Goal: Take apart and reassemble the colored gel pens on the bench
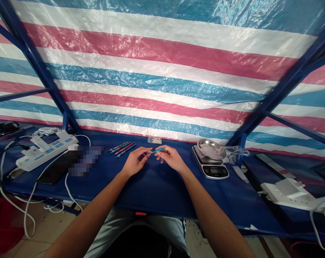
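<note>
A teal pen (159, 149) is held over the middle of the blue table, slanting between both hands. My right hand (171, 158) pinches its teal barrel between thumb and fingers. At the pen's thin left end, my left hand (135, 162) has thumb and fingertips closed; a dark bit shows under them, too small to make out. Several pens (122, 147), with dark, red and teal barrels, lie side by side just left of my left hand. Beyond the hands, a small clear plastic bag (154, 140) with pale bits inside rests near the table's back edge.
On the right stands a kitchen scale (214, 171) bearing a metal bowl (211, 148), with clear plastic bags (236, 152) beside it. A white power strip (47, 152) with cables and a dark phone (53, 172) lie left. Another power strip (288, 193) sits far right. Striped sheeting (162, 82) hangs behind.
</note>
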Demonstrator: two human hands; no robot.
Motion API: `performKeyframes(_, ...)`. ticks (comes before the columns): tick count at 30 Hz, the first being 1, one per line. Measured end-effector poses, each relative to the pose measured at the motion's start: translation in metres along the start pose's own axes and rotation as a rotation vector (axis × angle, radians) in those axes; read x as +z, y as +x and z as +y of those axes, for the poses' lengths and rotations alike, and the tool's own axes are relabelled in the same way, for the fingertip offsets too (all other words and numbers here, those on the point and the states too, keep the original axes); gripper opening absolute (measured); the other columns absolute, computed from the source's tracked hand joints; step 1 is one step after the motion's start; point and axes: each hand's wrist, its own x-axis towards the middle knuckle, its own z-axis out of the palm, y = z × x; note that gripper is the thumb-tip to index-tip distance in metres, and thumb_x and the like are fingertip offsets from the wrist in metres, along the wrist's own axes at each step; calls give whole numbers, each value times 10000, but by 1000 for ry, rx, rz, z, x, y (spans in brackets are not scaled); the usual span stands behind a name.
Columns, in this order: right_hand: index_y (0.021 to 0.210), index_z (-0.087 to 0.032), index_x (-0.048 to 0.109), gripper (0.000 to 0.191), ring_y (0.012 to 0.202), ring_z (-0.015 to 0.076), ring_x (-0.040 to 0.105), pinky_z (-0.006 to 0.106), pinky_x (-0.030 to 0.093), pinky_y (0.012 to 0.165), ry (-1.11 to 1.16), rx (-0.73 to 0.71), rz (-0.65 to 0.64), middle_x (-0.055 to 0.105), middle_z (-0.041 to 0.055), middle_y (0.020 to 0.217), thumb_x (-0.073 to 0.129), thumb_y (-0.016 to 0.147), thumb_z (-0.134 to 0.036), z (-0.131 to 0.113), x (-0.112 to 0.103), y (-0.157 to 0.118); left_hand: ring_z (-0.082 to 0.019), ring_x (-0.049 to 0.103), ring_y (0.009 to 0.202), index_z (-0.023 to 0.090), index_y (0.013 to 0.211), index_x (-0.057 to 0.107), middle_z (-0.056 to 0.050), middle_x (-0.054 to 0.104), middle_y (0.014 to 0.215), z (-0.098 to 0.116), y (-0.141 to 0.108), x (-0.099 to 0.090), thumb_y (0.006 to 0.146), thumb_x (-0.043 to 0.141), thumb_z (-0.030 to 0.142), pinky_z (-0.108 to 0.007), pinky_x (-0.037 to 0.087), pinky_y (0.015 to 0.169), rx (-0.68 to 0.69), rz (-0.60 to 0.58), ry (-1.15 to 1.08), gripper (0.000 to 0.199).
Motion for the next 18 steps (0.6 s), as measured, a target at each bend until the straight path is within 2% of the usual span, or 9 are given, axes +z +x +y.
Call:
performKeyframes(3,1186,-227,719,345,819,202,735,298,575,634,-23,9,-11,783,67,984,732,936,-465,1,0,0,-250,743,1004,256,1290,747,-90,779,1195,-6,2,0,966,704,420,-388,600,899,-121,60,-125,366)
performKeyframes(5,1176,-221,735,342,820,203,736,296,572,634,-42,10,7,788,72,991,741,928,-457,2,0,0,-262,753,1017,232,1296,732,-100,788,1188,-11,4,0,898,789,455,-408,599,931,-198,125,-243,459)
performKeyframes(8,1161,-214,749,350,829,209,739,299,571,637,-61,27,26,794,77,997,752,915,-463,6,-1,0,-266,754,1040,209,1299,713,-105,796,1154,-17,8,1,811,879,450,-431,588,974,-275,230,-418,569)
performKeyframes(10,1150,-216,752,354,824,209,739,297,566,631,-63,46,39,797,73,980,760,907,-472,10,0,1,-256,755,1024,196,1246,732,-96,803,1108,-20,8,2,778,912,423,-441,580,995,-315,265,-537,551)
performKeyframes(15,1137,-209,748,343,765,187,724,282,547,623,-55,57,61,788,56,916,767,904,-460,14,6,2,-217,751,873,157,1063,763,-61,798,924,-17,8,4,751,938,382,-428,589,943,-385,242,-717,423)
performKeyframes(18,1134,-204,745,344,729,181,711,279,538,608,-44,50,66,780,51,881,755,909,-463,12,9,1,-213,748,875,151,1043,759,-65,794,921,-11,8,4,766,928,383,-404,588,922,-413,215,-781,399)
